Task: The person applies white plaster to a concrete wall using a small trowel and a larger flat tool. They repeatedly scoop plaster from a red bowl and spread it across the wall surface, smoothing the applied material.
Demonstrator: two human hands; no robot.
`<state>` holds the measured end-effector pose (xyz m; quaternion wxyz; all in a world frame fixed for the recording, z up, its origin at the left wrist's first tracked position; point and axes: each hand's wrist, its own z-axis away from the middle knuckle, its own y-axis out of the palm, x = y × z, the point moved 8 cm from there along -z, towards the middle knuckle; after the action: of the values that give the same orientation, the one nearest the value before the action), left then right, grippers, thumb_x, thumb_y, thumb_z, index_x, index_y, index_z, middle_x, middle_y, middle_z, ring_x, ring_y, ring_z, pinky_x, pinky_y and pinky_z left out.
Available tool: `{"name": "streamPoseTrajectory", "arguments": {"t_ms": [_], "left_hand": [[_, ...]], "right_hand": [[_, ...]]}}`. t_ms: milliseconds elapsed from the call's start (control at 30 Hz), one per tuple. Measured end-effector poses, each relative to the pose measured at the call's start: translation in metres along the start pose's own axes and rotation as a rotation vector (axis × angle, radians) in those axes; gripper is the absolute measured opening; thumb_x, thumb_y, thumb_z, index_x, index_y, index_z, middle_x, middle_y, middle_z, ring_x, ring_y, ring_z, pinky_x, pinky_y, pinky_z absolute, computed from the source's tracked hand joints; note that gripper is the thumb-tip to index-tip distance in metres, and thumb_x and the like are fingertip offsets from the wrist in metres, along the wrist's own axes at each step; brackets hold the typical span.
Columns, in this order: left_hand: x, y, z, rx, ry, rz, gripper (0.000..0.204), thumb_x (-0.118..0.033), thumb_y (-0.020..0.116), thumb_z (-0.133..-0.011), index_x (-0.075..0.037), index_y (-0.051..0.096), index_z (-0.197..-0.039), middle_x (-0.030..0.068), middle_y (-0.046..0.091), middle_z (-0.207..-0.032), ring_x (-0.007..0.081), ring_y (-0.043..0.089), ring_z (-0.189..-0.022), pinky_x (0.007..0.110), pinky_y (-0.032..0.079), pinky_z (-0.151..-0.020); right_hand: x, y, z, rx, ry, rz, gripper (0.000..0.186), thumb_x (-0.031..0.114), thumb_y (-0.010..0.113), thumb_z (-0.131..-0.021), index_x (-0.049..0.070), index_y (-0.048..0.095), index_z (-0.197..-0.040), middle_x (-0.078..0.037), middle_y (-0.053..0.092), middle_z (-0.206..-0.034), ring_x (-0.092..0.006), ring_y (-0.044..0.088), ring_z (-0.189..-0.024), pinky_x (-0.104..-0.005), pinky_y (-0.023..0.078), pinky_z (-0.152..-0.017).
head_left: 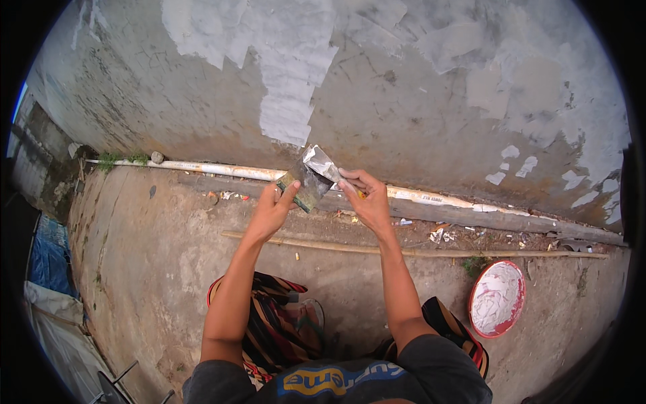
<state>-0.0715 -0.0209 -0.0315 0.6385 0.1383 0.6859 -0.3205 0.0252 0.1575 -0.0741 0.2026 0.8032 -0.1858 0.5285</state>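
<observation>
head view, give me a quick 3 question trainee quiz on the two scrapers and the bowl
1. True or false: the left hand and the right hand each hold a putty knife, the blades meeting in front of the wall.
2. The red-rimmed bowl of white filler lies on which side of the person? A left, B right
3. What long thin thing lies on the ground between the person and the pipe?

Key: 1 true; 2 B; 3 a bamboo stick

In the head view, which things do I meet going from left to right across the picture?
Blue tarp → left hand → putty knife → right hand → red-rimmed bowl of white putty.
</observation>
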Motion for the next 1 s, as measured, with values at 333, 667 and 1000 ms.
{"name": "streamPoseTrajectory", "arguments": {"t_ms": [333,667,1000], "left_hand": [[0.005,-0.016,-0.020,-0.171,-0.066,-0.057,0.040,-0.037,0.059,-0.095,0.001,0.055,-0.108,0.0075,0.062,-0.096,0.0171,0.063,-0.081,0.032,0.054,-0.074],[0.001,-0.017,-0.022,-0.164,0.004,0.090,0.038,-0.034,0.061,-0.094,0.002,0.056,-0.105,0.0062,0.059,-0.094,0.0135,0.061,-0.082,0.033,0.056,-0.075],[0.000,0.020,-0.015,-0.022,0.104,-0.668,0.040,-0.029,0.061,-0.094,0.007,0.055,-0.078,0.0114,0.046,-0.059,0.0153,0.049,-0.059,0.040,0.035,-0.051]], "right_hand": [[0.022,-0.017,-0.016,-0.072,0.086,-0.180,0.026,0.003,0.066,-0.087,-0.001,0.063,-0.113,-0.012,0.070,-0.101,-0.0096,0.064,-0.087,-0.0227,0.050,-0.070],[-0.033,0.007,-0.004,0.098,0.179,-0.068,0.024,0.004,0.066,-0.087,0.000,0.064,-0.110,-0.010,0.071,-0.098,-0.0103,0.064,-0.090,-0.0238,0.050,-0.072],[-0.006,0.015,-0.010,-0.055,0.091,-0.149,0.023,0.003,0.064,-0.090,-0.002,0.062,-0.112,-0.010,0.069,-0.098,-0.0077,0.063,-0.084,-0.0215,0.050,-0.067]]}}
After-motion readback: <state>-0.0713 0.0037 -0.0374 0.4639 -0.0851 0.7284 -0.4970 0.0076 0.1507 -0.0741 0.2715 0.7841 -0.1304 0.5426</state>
